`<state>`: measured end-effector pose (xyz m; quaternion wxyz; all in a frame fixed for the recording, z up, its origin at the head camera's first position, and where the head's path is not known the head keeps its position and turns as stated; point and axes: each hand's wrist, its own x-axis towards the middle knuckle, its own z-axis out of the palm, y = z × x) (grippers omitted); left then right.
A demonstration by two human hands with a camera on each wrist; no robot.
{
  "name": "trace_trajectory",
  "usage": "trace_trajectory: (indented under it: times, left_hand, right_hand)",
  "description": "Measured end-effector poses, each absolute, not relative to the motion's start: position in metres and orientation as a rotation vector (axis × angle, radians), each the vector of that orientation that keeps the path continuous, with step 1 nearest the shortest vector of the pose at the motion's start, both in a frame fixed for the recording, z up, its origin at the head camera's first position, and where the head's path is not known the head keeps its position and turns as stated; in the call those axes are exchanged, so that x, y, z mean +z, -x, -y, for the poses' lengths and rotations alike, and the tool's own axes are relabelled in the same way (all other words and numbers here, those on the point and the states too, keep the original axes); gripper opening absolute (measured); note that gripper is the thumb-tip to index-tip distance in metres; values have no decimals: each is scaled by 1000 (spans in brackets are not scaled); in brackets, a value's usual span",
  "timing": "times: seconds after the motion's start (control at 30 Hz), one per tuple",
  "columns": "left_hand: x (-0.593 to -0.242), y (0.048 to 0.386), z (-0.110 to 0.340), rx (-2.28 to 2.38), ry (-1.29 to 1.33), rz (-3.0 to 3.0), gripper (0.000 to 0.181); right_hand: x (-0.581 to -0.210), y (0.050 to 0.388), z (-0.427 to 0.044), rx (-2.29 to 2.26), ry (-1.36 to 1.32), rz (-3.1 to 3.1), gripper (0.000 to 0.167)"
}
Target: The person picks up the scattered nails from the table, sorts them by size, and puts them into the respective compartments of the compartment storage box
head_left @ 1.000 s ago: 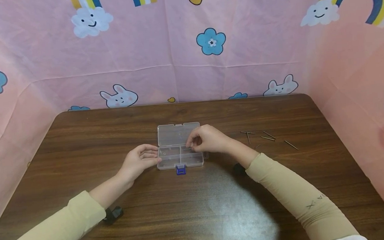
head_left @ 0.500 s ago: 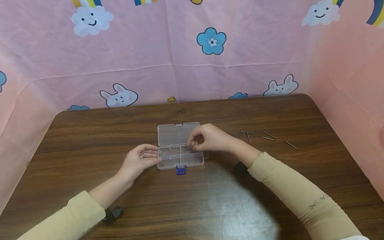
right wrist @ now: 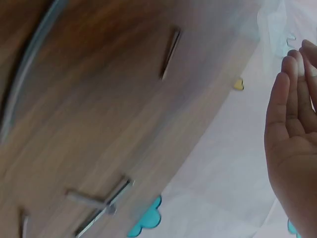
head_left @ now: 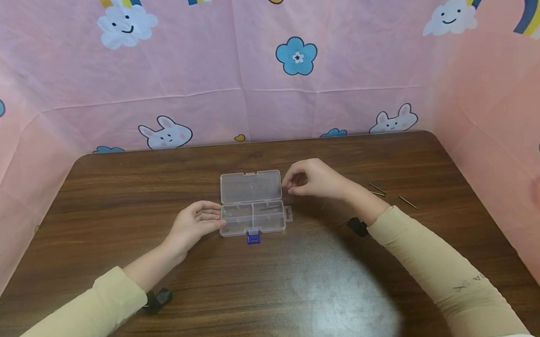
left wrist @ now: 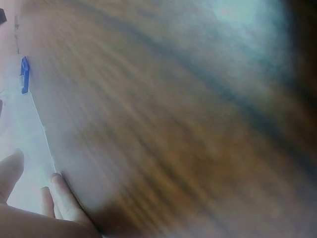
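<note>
A clear plastic compartment box [head_left: 237,225] with a blue latch [head_left: 253,237] lies with its lid [head_left: 251,186] folded back on the table. In its back right compartment rests a thin nail [head_left: 270,207]. My left hand [head_left: 194,227] holds the box by its left end, thumb at the front corner and fingers along the side. Just right of the lid hovers my right hand [head_left: 315,179], fingers bent loosely with nothing visible between them. Several loose nails [head_left: 407,202] lie farther right on the table; my right hand and forearm hide some in the head view.
The brown wooden table [head_left: 148,177] is bordered behind and at both sides by a pink printed cloth [head_left: 359,37]. In the right wrist view, crossed nails [right wrist: 104,210] and a single nail [right wrist: 171,53] lie apart on the wood. Black wrist devices [head_left: 157,300] hang below the forearms.
My right hand has lifted out of the back right compartment and moved right and back, exposing the nail there. The left hand stays at the box.
</note>
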<state>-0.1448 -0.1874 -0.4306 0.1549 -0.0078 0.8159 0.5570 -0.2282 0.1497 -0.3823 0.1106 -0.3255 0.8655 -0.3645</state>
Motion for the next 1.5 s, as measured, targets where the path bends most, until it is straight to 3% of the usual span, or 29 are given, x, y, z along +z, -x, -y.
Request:
trace_trajectory:
  times: [0.87, 1.5]
  left_hand:
    - [-429, 147, 188, 1613, 11, -2327, 53]
    - [-429, 147, 188, 1607, 6, -2323, 53]
  right_hand:
    - [-377, 236, -239, -1111, 612, -2681, 17]
    - [-394, 230, -270, -1034, 479, -2697, 13]
